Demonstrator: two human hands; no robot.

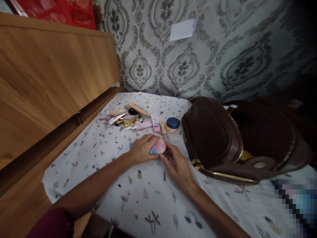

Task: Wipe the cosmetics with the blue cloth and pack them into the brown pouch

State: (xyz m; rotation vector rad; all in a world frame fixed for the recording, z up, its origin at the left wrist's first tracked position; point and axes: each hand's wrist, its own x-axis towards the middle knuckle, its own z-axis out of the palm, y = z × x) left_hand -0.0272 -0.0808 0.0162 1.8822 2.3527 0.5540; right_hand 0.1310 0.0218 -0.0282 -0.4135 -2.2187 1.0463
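Observation:
A glossy, rounded pink-and-blue item (158, 146) lies between my hands, low over the printed tablecloth (148, 188); its exact kind is hard to make out. My left hand (142, 148) is wrapped over it from the left, covering much of it, with a bit of blue showing behind the wrist side. From the right, the thumb and fingers of my right hand (177, 165) hold its end. Just beyond are a jar with a dark blue lid (172, 124), a small white-and-purple tube (156, 124) and a pink tube (142, 126).
Several other cosmetics, including a silver tube (116, 119) and a gold-coloured case (130, 119), are grouped toward the back left. A brown leather bag (210, 138) stands unzipped at the right. A wooden cabinet (56, 62) borders the left, and a patterned wall (158, 66) rises behind.

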